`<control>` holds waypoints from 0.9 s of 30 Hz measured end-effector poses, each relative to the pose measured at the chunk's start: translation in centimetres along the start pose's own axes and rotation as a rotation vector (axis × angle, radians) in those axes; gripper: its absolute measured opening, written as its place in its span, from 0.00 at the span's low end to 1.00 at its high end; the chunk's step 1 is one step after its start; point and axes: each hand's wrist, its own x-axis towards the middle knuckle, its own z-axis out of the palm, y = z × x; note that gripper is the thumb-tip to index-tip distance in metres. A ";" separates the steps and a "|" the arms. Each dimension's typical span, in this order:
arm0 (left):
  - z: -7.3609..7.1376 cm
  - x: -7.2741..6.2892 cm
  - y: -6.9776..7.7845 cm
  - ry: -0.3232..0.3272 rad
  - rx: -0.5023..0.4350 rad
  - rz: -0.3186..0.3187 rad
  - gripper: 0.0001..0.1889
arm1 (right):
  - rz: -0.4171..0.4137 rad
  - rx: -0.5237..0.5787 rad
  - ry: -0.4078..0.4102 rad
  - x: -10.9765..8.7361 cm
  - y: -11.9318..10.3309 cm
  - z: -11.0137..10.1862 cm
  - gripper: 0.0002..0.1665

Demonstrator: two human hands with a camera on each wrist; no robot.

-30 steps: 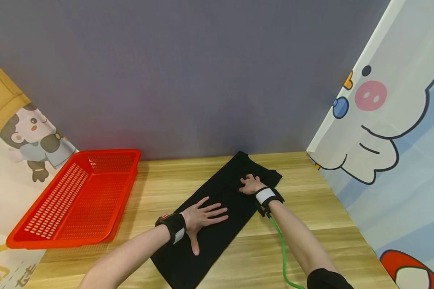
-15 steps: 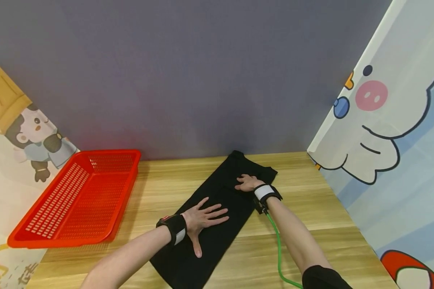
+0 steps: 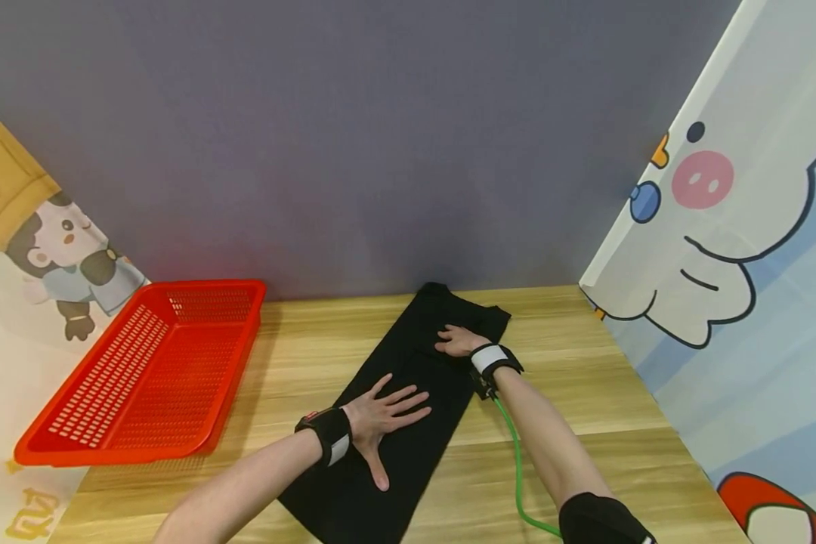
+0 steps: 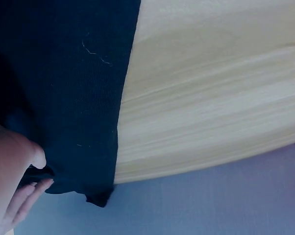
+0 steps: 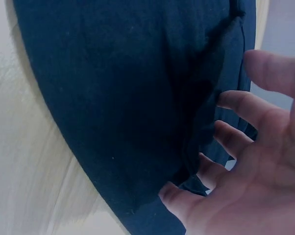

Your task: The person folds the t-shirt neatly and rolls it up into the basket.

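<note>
A black garment (image 3: 396,378), folded into a long strip, lies diagonally on the wooden table, its far end close to the grey wall. Spread wide, my left hand (image 3: 383,417) presses flat on its lower half. My right hand (image 3: 459,341) rests on the upper part with fingers reaching left. In the right wrist view, the fingers (image 5: 235,105) of that hand touch a raised fold of the cloth, the thumb standing apart. A straight side edge of the garment (image 4: 84,98) shows in the left wrist view, with pale lint on it and part of a hand at lower left.
A red plastic basket (image 3: 227,393) with perforated sides stands on the left of the wooden table (image 3: 551,325). A grey wall (image 3: 408,151) rises behind, with cartoon-printed panels on both sides. A green cable (image 3: 519,468) trails from the right wristband.
The garment's far end has shifted left with my right hand, while its near end has swung slightly right. My left hand stays in place, its thumb sliding a little right and down.
</note>
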 end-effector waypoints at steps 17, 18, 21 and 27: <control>0.6 0.8 2.5 0.001 -0.202 -0.128 0.73 | -0.122 -0.039 0.064 -0.1 -2.0 0.0 0.31; 0.6 0.9 2.6 -0.003 -0.224 -0.137 0.72 | -0.126 -0.040 0.063 0.1 -2.1 0.1 0.31; 0.8 1.2 3.0 0.003 -0.306 -0.160 0.73 | -0.132 -0.045 0.058 0.7 -2.0 0.2 0.30; -0.8 1.5 4.0 -0.072 -0.408 -0.219 0.72 | -0.174 -0.054 0.059 1.6 -2.1 0.1 0.29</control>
